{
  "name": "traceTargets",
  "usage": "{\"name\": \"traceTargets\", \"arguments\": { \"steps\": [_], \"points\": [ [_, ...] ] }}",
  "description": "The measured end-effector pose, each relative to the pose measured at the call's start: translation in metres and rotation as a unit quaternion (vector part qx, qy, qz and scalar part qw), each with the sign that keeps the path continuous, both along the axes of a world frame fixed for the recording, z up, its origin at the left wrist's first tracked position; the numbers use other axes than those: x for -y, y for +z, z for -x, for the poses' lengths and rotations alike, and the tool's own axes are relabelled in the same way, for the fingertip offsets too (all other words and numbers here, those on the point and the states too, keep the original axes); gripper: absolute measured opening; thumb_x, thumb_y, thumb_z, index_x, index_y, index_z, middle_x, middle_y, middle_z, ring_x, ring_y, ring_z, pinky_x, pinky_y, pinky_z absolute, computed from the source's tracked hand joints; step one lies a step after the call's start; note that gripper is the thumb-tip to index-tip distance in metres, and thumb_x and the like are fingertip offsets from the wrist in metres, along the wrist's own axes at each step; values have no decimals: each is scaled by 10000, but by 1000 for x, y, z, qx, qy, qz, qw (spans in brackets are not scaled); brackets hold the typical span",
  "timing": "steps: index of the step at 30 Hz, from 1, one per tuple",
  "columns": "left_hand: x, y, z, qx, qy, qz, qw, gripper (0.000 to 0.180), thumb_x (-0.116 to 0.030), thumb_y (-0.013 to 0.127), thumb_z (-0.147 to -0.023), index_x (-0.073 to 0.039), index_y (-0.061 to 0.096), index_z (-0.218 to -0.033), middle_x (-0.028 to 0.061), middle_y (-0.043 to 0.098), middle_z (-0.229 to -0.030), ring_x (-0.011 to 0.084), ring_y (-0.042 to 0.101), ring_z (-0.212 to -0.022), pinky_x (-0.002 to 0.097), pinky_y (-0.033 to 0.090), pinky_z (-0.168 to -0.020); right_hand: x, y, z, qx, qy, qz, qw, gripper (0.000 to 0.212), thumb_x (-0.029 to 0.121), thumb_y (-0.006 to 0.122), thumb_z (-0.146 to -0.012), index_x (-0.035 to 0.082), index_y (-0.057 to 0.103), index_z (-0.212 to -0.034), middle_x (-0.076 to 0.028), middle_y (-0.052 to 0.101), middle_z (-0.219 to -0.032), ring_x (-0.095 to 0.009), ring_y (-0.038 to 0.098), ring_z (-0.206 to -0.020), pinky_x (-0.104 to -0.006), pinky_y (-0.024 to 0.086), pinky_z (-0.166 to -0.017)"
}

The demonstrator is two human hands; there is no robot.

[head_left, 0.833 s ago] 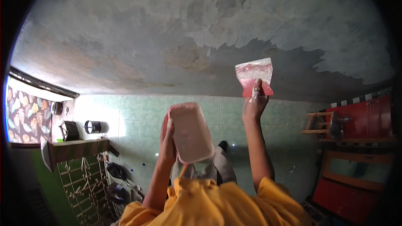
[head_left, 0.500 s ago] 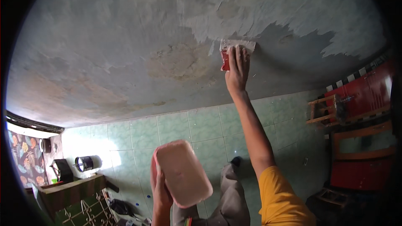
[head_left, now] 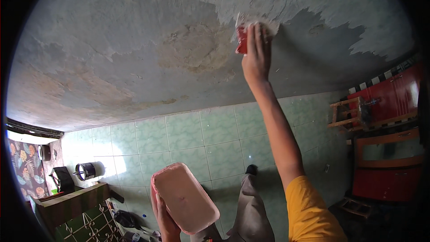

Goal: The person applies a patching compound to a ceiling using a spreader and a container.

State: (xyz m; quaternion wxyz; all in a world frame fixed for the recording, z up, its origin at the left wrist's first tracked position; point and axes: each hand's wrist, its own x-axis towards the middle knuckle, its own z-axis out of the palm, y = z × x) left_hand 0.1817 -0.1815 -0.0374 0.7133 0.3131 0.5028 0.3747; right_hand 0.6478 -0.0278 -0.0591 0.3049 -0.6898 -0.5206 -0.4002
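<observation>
High on the grey patchy wall (head_left: 130,22), my right hand (head_left: 256,60) presses a red putty spreader (head_left: 242,41) against the surface, its fingers laid over the tool. Whitish putty coats the spreader's upper edge, and paler smears with jagged edges surround it. Low in front of me, my left hand (head_left: 165,213) grips a pink rectangular plastic tub (head_left: 207,227) along its left side. The tub is tilted toward me; its inside is pale pink, and I cannot tell how much putty lies in it. A rough brownish patch (head_left: 195,47) marks the wall left of the spreader.
Green tiles (head_left: 183,127) cover the floor below the wall. A wooden stool (head_left: 346,113) and a red cabinet (head_left: 380,183) stand at right. At left are a dark bucket (head_left: 85,171), a wooden bench-like piece (head_left: 74,201) and a floral curtain (head_left: 29,166).
My right hand has slid the spreader upward along the wall. The tub in my left hand has shifted slightly left and down, and the view has moved a little.
</observation>
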Motion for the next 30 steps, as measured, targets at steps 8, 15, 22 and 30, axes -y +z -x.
{"name": "traceTargets", "arguments": {
  "steps": [8,15,22,30],
  "points": [
    [18,0,1,-16,14,-35,999,587,-449,505,-1090,-76,421,-1536,94,545,-1409,211,579,-1249,375,528,-986,53,-107,1,-101,60,142,983,687,-50,634,-883,16,459,-1544,-201,481,-1573,-425,476,-1429,-538,381,-1181],
    [32,3,6,-16,35,-27,999,599,-455,504,-1092,-86,407,-1553,88,533,-1427,208,568,-1264,379,530,-984,-7,7,22,-26,49,5,998,657,-23,577,-930,35,428,-1567,-180,445,-1605,-420,446,-1450,-558,357,-1193],
    [33,8,5,9,30,-17,999,608,-459,510,-1089,-79,408,-1554,88,533,-1431,207,565,-1269,375,525,-990,25,-78,29,-86,89,142,982,630,-15,554,-946,33,435,-1562,-172,450,-1608,-397,447,-1461,-525,364,-1196],
    [37,9,8,1,42,-21,999,599,-435,520,-1086,-78,405,-1554,98,538,-1423,204,575,-1251,375,537,-978,21,38,-15,-32,-7,-2,999,718,-55,583,-899,40,403,-1587,-192,455,-1602,-401,413,-1487,-493,335,-1224]
  ]
}}
